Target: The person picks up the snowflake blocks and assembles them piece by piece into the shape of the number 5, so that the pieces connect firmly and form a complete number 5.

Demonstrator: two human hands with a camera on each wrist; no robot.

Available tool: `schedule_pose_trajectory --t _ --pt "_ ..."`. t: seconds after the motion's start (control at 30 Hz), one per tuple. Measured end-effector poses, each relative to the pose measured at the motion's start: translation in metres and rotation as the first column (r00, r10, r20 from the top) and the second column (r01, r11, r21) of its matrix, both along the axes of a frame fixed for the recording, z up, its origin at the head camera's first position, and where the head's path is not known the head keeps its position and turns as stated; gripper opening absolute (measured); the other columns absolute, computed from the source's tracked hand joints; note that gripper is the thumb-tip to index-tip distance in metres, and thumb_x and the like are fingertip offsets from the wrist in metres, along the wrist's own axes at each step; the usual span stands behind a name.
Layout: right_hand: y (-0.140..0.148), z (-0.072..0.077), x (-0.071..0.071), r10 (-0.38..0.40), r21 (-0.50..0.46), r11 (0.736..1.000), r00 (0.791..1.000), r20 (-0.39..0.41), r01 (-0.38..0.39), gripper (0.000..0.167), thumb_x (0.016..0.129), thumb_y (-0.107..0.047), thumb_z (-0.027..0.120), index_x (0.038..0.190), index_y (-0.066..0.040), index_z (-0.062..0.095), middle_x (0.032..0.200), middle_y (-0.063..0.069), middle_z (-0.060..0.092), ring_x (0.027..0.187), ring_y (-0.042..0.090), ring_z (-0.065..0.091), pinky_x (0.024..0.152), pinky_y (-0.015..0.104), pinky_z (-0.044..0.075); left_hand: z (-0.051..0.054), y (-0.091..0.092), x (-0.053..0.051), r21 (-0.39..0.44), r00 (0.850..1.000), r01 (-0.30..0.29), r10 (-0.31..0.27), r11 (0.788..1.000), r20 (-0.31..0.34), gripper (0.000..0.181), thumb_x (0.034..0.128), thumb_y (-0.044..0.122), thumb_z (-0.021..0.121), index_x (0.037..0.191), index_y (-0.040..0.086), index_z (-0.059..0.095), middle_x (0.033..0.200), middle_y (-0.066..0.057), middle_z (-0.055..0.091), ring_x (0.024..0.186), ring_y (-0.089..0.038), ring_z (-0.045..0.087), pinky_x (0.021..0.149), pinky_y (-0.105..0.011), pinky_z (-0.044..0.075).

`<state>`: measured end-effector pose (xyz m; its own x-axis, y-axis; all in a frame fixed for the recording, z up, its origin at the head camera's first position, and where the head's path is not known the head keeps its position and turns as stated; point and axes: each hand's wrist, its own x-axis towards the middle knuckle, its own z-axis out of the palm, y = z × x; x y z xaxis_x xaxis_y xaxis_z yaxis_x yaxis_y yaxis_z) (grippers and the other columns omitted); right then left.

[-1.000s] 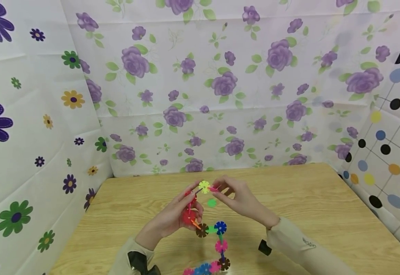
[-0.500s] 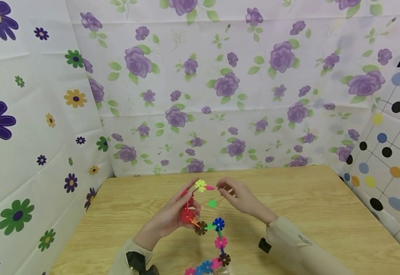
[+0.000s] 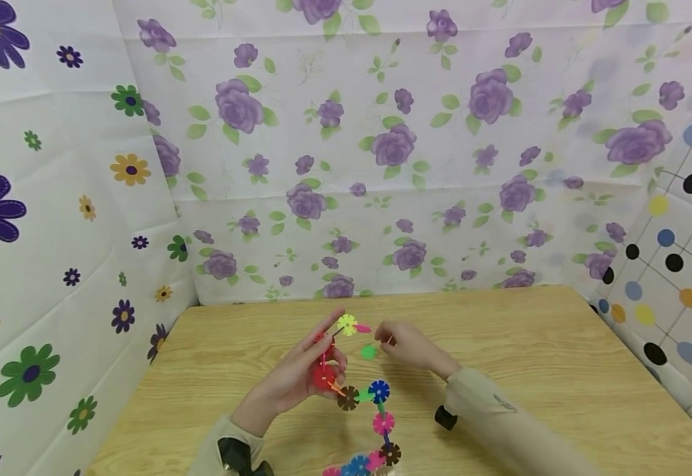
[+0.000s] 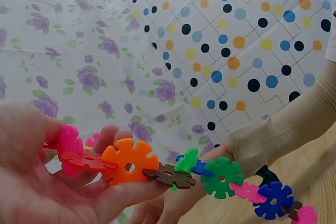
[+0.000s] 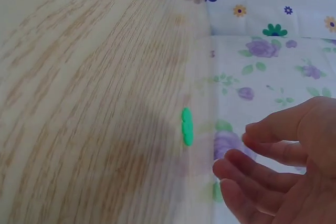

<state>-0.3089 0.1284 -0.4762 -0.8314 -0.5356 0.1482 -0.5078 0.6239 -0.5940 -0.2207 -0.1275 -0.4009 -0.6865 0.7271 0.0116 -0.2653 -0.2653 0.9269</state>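
Note:
My left hand (image 3: 291, 375) holds a chain of interlocking notched plastic discs. Its thumb and fingers close on the red and pink pieces. At the chain's upper end a yellow disc (image 3: 347, 324) and a pink disc (image 3: 363, 328) stick out past the fingers. From the hand the rest runs through an orange disc (image 4: 129, 162), a brown disc (image 3: 348, 398) and a blue disc (image 3: 379, 391) down toward the near edge. A loose green disc (image 3: 369, 352) lies on the table. Just right of it is my right hand (image 3: 414, 347), fingers loosely bent around nothing, apart from the disc.
The wooden table (image 3: 500, 330) ends at a floral cloth backdrop (image 3: 381, 165). More patterned cloth hangs to the left and right. The chain's lower end, with a blue disc (image 3: 359, 465), leaves the bottom of the head view.
My right hand has let go of the pink disc at the chain's upper end and moved down beside the loose green disc. The left hand keeps its hold, nearly still.

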Motion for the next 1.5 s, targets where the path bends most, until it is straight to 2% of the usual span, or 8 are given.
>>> schedule_pose_trajectory --t 0.3,0.5,0.67,0.83,1.03,1.3,1.4,1.5 --pt "-0.01 -0.014 -0.009 -0.038 0.064 0.997 0.993 0.111 0.031 0.019 0.09 -0.004 0.062 0.108 -0.001 0.065 0.097 0.01 0.068 0.088 0.019 0.063 0.078 0.037 0.054 0.003 0.001 0.002 0.009 1.0 0.018 -0.018 1.0 0.008 0.052 0.107 0.032 0.032 0.154 0.04 0.012 0.092 0.002 0.062 0.077 -0.01 0.065 0.069 -0.032 0.058" --pt "-0.02 -0.029 -0.019 -0.059 0.07 0.996 0.994 0.095 0.052 0.03 0.088 -0.011 0.066 0.118 -0.006 0.063 0.089 0.005 0.066 0.076 0.013 0.058 0.068 0.031 0.05 0.002 0.002 0.003 0.015 1.0 0.019 -0.019 1.0 0.006 0.052 0.1075 0.029 0.03 0.155 0.037 0.011 0.092 0.003 0.063 0.076 -0.009 0.066 0.069 -0.032 0.058" --pt "-0.027 -0.031 -0.017 -0.083 0.146 0.987 0.995 0.058 0.074 0.025 0.087 -0.014 0.072 0.108 -0.004 0.064 0.084 0.004 0.062 0.074 0.015 0.053 0.067 0.032 0.047 0.001 0.001 0.004 0.002 1.0 0.012 -0.013 1.0 0.024 0.055 0.1072 0.031 0.031 0.156 0.029 0.005 0.093 0.003 0.063 0.078 -0.009 0.066 0.069 -0.032 0.059" --pt "-0.028 -0.027 -0.012 -0.104 0.167 0.982 0.991 0.083 0.089 0.024 0.084 -0.012 0.074 0.1 -0.004 0.058 0.088 0.005 0.057 0.079 0.016 0.049 0.071 0.033 0.045 0.001 0.0 0.005 -0.048 0.998 -0.026 0.029 0.999 0.049 0.059 0.106 0.035 0.035 0.156 0.021 0.007 0.093 0.004 0.064 0.078 -0.009 0.066 0.068 -0.03 0.059" --pt "-0.021 -0.026 -0.009 -0.092 0.082 0.993 0.99 0.107 0.084 0.026 0.082 -0.007 0.075 0.097 -0.006 0.053 0.087 0.006 0.058 0.076 0.016 0.05 0.068 0.031 0.044 0.0 0.0 0.006 -0.057 0.998 -0.034 0.037 0.998 0.051 0.061 0.1061 0.035 0.034 0.156 0.017 0.005 0.093 0.005 0.064 0.078 -0.008 0.066 0.068 -0.03 0.059" --pt "-0.006 -0.028 -0.005 -0.108 -0.083 0.989 0.985 0.132 0.119 0.009 0.09 -0.001 0.061 0.095 -0.006 0.056 0.082 0.006 0.062 0.071 0.014 0.057 0.06 0.026 0.047 -0.003 -0.001 0.006 -0.06 0.998 -0.029 0.032 0.998 0.052 0.062 0.1062 0.036 0.033 0.156 0.014 0.003 0.093 0.006 0.065 0.078 -0.007 0.066 0.067 -0.028 0.059" --pt "-0.003 -0.021 0.001 -0.106 -0.158 0.978 0.979 0.176 0.134 0.008 0.093 -0.003 0.058 0.101 -0.004 0.059 0.079 0.008 0.064 0.067 0.019 0.062 0.057 0.027 0.051 -0.004 -0.001 0.006 -0.052 0.998 -0.019 0.021 0.998 0.052 0.063 0.1061 0.037 0.033 0.156 0.014 0.002 0.094 0.006 0.065 0.078 -0.007 0.066 0.066 -0.028 0.058" --pt "-0.001 -0.011 0.008 -0.078 -0.25 0.959 0.976 0.206 0.13 0.012 0.095 -0.002 0.055 0.106 -0.001 0.06 0.078 0.011 0.066 0.068 0.031 0.066 0.059 0.036 0.056 -0.005 -0.001 0.006 -0.047 0.998 -0.012 0.015 0.999 0.054 0.064 0.1059 0.038 0.033 0.155 0.013 0.001 0.094 0.006 0.065 0.079 -0.007 0.065 0.068 -0.028 0.059"
